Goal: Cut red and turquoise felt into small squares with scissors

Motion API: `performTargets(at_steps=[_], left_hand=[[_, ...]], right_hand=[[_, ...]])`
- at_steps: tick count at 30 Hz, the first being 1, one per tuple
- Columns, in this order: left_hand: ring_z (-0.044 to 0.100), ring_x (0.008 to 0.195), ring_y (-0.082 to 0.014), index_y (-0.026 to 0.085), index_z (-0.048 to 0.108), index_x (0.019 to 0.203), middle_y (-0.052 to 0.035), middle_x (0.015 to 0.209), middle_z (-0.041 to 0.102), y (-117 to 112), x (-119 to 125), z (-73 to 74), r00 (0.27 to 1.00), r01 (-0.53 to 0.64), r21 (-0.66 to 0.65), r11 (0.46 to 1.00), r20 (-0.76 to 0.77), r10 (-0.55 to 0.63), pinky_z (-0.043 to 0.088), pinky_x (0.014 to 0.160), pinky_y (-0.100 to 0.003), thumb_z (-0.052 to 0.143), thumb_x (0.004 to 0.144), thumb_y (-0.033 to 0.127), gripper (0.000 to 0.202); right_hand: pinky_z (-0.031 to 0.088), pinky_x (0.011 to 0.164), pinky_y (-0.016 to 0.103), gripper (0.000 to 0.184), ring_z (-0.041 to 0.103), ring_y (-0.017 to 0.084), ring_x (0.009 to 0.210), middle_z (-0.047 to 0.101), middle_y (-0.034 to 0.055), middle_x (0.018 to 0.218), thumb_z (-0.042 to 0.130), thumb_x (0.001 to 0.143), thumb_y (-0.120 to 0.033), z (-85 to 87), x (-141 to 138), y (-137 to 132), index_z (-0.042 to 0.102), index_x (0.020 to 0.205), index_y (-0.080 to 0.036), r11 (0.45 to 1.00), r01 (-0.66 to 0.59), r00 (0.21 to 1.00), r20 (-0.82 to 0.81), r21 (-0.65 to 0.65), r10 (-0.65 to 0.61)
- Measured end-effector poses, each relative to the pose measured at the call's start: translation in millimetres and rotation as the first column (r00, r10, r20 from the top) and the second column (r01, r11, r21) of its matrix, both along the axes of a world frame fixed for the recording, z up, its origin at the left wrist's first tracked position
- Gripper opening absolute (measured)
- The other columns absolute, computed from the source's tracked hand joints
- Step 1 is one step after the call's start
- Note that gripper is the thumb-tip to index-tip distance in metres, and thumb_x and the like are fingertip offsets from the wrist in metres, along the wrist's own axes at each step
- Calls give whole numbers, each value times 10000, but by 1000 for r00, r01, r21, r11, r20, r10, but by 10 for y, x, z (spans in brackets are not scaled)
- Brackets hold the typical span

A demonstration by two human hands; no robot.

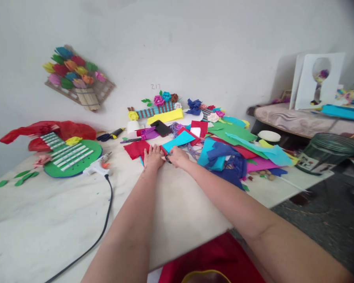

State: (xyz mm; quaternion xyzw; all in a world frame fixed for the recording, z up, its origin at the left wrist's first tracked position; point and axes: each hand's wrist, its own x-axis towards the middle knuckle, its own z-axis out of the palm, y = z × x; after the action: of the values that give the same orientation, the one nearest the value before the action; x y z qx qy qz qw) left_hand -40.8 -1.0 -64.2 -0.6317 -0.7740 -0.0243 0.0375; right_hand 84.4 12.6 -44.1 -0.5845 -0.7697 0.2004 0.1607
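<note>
My left hand [153,156] lies flat with its fingers stretched out, pressing on red paper [136,149] on the table. Close beside it, my right hand [178,157] has its fingers closed around a small black object [167,158]; the hand covers most of it, so its kind is unclear. A bright blue strip of paper [179,140] reaches out just beyond my right fingers. Behind my hands lie a dark phone [161,128], a purple paper piece [149,133] and a black pen [130,140].
Left on the table [53,220] are a white glue gun [97,168] with a black cord and a green disc [54,168] with white-striped strips. Coloured paper [234,131] piles up at right. A green glass jar [327,153] stands near the right edge, beside a cloth-covered surface [286,118].
</note>
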Motion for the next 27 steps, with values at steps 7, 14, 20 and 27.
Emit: performTargets(at_steps=[7, 14, 20, 27], left_hand=[[86, 1382, -242, 169, 254, 1430, -44, 1508, 158, -8, 3, 6, 1000, 7, -3, 1000, -1, -7, 47, 1104, -470, 264, 876, 305, 571], [81, 1384, -225, 133, 218, 1438, -27, 1509, 143, 16, 8, -2, 998, -31, -7, 999, 47, 31, 32, 1111, -450, 173, 890, 338, 587], [89, 1383, -226, 110, 184, 1443, -32, 1508, 148, 3, 6, -9, 999, -18, 9, 1000, 27, 17, 38, 1113, -447, 227, 870, 319, 611], [89, 1383, -222, 141, 185, 1446, -29, 1509, 150, -4, 7, -6, 1000, -23, 2, 1000, 14, 23, 41, 1110, -448, 227, 875, 302, 595]], right_hand=[[412, 542, 243, 639, 632, 164, 514, 677, 19, 606, 596, 688, -557, 40, 24, 24, 505, 1145, -120, 997, -36, 999, -28, -65, 35], [404, 472, 235, 528, 596, 153, 450, 662, 50, 572, 603, 669, -557, 113, -9, 87, 615, 943, -107, 992, -82, 996, -30, -98, 79], [417, 460, 239, 308, 576, 149, 418, 644, 50, 542, 580, 702, -420, 134, -23, 97, 639, 756, -123, 985, -114, 991, -83, -128, 104], [432, 482, 237, 272, 576, 143, 430, 641, 53, 539, 541, 705, -389, 68, -42, 124, 626, 629, -142, 988, -113, 990, -101, -110, 102]])
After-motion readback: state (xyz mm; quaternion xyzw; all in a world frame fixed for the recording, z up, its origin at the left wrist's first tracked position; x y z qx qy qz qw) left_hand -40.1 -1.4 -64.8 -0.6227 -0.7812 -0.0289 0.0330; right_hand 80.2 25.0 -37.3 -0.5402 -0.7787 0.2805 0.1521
